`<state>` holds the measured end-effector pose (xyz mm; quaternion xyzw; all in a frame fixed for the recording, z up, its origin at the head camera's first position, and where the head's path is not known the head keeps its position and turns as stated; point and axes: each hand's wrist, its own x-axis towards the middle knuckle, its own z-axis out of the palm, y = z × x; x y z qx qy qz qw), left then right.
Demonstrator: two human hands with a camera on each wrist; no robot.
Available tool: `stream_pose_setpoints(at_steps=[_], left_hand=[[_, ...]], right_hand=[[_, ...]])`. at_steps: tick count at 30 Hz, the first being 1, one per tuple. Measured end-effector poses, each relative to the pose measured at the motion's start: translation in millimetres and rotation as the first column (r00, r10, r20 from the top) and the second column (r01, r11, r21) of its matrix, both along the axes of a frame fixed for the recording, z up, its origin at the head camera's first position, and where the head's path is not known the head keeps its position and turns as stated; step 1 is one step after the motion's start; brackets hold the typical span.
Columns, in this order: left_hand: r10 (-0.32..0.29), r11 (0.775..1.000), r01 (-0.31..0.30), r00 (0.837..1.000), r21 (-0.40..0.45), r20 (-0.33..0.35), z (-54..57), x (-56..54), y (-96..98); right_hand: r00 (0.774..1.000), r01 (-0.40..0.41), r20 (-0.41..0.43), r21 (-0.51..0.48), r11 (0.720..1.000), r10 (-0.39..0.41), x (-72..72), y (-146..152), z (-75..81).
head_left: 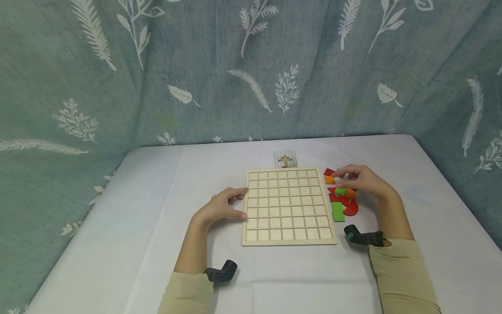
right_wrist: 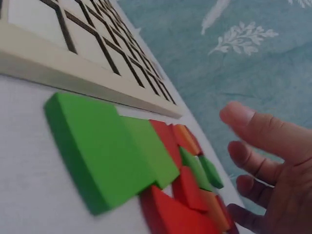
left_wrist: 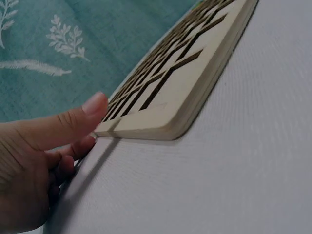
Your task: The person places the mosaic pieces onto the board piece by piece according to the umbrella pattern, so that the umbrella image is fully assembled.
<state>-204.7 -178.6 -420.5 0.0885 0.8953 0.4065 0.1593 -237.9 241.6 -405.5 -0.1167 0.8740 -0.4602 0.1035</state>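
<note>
Board of pale wood (head_left: 286,212), square and grooved into a grid, lies flat on the white cloth (head_left: 98,244). The person's left hand (head_left: 218,206) touches its left edge, thumb and forefinger spread wide apart along it without closing round it. The right hand (head_left: 362,179) hangs above the loose flat coloured pieces (head_left: 340,191) beside the board's right edge, thumb parted from gently bent fingers, nothing held between them. Among these lie an orange square piece (head_left: 330,179) near the fingertips, two bright green square pieces (head_left: 338,216) touching each other, and a rounded red piece (head_left: 351,209) beside them. Just past the board's far edge lies a small gridded card (head_left: 285,159) with a coloured figure.
</note>
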Motion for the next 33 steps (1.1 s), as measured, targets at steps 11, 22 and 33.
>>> stream_pose_setpoints(at_steps=[11, 22, 33], left_hand=[[-0.013, 0.999, 0.008, 0.996, -0.052, -0.092, -2.6, 2.3, 3.0], [0.01, 0.999, -0.013, 0.996, -0.037, -0.084, -5.1, 2.2, 5.1], [0.022, 1.0, -0.024, 0.998, -0.019, -0.066, -6.2, 2.4, 2.7]], right_hand=[[0.991, -0.132, 0.035, 0.005, 0.991, 0.132, -6.1, -2.8, -10.6], [0.996, -0.088, 0.012, 0.139, 0.986, 0.087, -5.2, -7.0, -13.6], [0.995, -0.051, -0.069, 0.227, 0.972, 0.068, -5.4, -17.9, -16.9]])
